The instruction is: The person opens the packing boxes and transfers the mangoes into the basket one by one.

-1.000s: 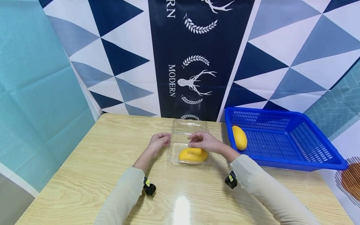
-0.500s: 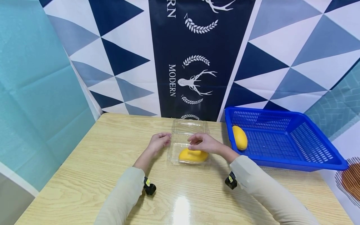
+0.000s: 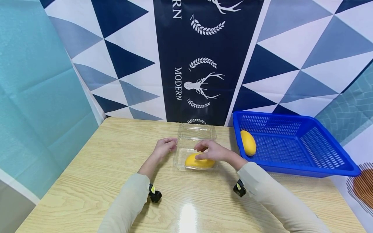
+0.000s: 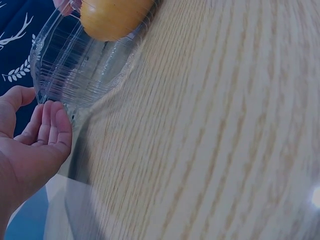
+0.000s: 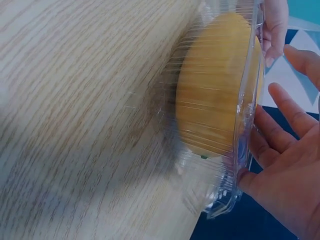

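A clear plastic clamshell box [image 3: 182,155] stands on the table with its lid [image 3: 196,131] raised at the back. One yellow mango [image 3: 192,160] lies in its front half. At the box's left side, my left hand [image 3: 163,148] pinches the rim between thumb and fingers, as the left wrist view shows. My right hand [image 3: 215,150] hovers over the mango, thumb and fingers spread and relaxed. In the right wrist view some of its fingers [image 5: 272,127] are beside the box wall; whether they touch the mango is unclear.
A blue plastic basket [image 3: 303,165] stands to the right, with another mango [image 3: 248,143] at its left end. Behind the wooden table [image 3: 96,161] hangs a patterned cloth [image 3: 201,48].
My right hand has spread its thumb and fingers apart and shifted slightly above the mango. The left hand, the box and the basket have stayed where they were.
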The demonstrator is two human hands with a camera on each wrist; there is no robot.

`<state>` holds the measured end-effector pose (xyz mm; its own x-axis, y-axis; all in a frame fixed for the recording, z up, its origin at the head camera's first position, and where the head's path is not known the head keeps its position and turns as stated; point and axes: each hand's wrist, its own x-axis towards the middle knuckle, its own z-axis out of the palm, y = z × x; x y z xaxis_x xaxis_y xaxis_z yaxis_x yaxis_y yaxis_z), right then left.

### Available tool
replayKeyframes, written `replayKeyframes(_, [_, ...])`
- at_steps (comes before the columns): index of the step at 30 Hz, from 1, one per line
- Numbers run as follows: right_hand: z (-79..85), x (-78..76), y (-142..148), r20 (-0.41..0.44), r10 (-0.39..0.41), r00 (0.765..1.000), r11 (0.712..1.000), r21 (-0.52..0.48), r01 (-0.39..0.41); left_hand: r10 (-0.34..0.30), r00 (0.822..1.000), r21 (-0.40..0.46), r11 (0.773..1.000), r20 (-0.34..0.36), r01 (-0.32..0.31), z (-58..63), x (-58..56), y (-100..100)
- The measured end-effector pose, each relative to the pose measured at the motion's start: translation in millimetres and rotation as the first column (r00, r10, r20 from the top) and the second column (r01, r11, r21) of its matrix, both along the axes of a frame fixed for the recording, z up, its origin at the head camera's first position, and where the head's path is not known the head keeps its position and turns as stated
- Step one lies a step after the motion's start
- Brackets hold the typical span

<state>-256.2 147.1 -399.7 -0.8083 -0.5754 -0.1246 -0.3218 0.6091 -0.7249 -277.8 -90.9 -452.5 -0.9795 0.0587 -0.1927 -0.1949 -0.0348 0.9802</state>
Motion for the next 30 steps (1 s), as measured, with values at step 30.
replayKeyframes(30, [-2.9, 3.2, -8.5, -0.021, 0.125, 0.992, 0.981, 0.153, -0.120, -0.007, 1.000, -0.003, 1.000, 0.008, 0.007, -2.9, -1.1, -0.9])
